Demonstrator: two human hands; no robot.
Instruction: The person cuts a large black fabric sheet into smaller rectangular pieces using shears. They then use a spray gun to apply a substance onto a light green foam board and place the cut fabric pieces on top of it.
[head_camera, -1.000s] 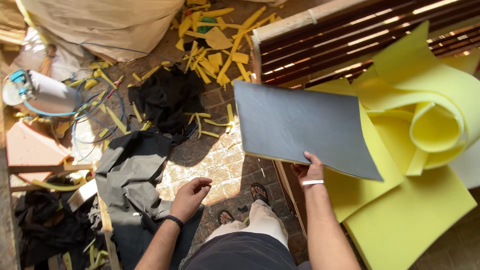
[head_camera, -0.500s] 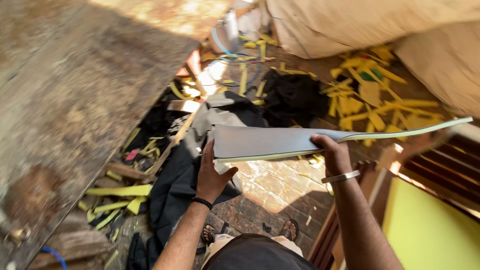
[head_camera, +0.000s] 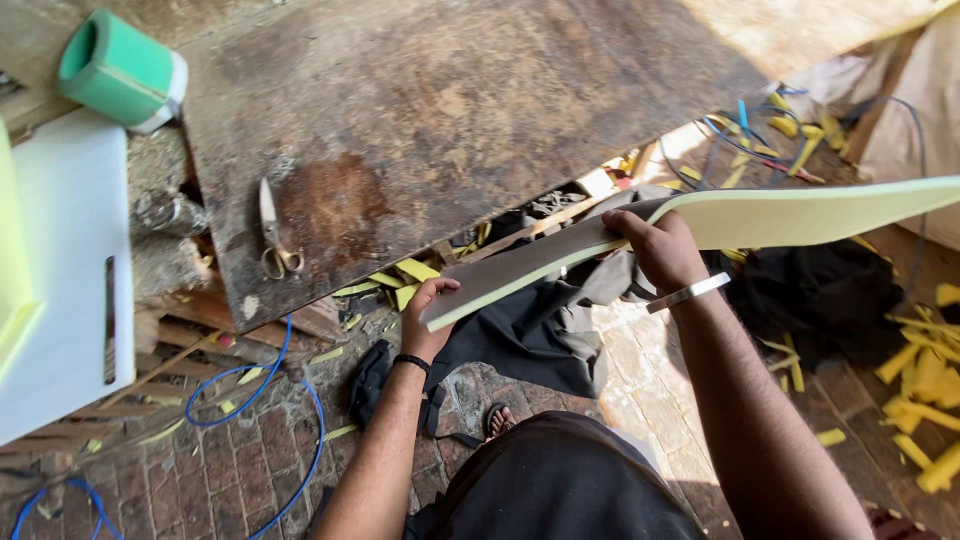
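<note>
I hold a large foam sheet, grey on one face and pale green on the other, nearly level in front of me. My left hand grips its near left corner from below. My right hand, with a metal bangle on the wrist, grips the sheet's near edge further right. The sheet's left end hangs just past the edge of a worn, rusty metal-topped worktable. A pair of scissors lies on that table, to the left of my left hand.
A green foam roll lies at the table's far left beside a white board. Blue cable loops over the brick floor. Dark cloth and yellow foam offcuts litter the floor.
I have turned left from the yellow foam stack to the worktable. The sheet came along, my left hand took hold of it, and it now reaches toward the table edge.
</note>
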